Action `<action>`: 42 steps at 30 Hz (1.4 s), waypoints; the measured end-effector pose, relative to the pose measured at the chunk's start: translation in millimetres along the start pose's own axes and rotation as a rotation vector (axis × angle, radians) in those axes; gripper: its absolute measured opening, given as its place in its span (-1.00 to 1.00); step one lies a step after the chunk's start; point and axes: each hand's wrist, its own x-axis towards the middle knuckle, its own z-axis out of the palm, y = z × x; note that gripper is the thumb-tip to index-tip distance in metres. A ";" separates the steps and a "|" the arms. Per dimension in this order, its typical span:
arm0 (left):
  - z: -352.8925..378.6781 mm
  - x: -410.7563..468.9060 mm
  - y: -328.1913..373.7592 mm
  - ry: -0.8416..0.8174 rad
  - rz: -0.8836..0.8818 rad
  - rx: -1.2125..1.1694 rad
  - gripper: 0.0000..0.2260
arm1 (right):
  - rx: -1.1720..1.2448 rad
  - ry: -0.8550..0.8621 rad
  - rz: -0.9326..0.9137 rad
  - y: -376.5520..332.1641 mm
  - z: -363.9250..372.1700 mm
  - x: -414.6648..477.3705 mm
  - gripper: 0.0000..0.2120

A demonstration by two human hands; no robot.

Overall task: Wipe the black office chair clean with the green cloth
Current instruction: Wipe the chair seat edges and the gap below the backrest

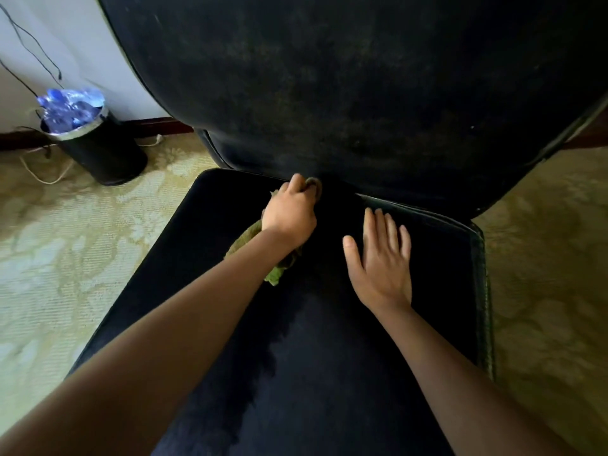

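Observation:
The black office chair (329, 357) fills the middle of the view, its dusty backrest (345, 77) rising above the dark seat. My left hand (291, 213) is closed on the green cloth (245, 240) and presses it into the crease where seat meets backrest. Part of the cloth trails out under my wrist onto the seat. My right hand (383, 261) lies flat on the seat to the right, fingers spread, holding nothing.
A black waste bin (102, 153) with a blue plastic liner stands at the back left by the wall. Thin cables run along the wall and floor near it. Patterned beige carpet (65, 258) lies on both sides of the chair.

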 end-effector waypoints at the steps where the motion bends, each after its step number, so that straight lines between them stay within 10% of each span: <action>1: 1.2 3.4 5.5 -0.022 -0.006 -0.015 -0.71 | -0.019 -0.021 -0.011 -0.8 -1.1 0.6 -0.22; 14: 5.8 -66.4 -3.7 -0.031 0.670 -0.056 -0.65 | 0.410 0.000 -0.047 12.2 -9.8 -4.7 -0.28; 20: -7.5 -47.8 -37.4 0.014 0.165 0.017 -0.65 | 0.238 0.115 0.012 8.1 -13.2 -18.1 -0.40; 23: -6.9 -29.8 -10.1 -0.030 0.000 0.010 -0.68 | 0.027 -0.105 0.058 17.0 -26.7 -40.6 -0.36; 29: 6.8 -42.4 71.5 -0.112 0.206 -0.072 -0.61 | -0.053 -0.493 -0.011 36.1 -47.2 -54.1 0.23; 37: 6.3 -99.8 59.4 -0.125 0.415 -0.006 -0.54 | 0.102 -0.511 0.037 28.2 -61.8 -56.3 0.31; 42: -9.2 -89.3 -5.2 -0.109 0.163 0.068 -0.55 | 0.064 -0.554 0.015 28.9 -59.7 -55.1 0.31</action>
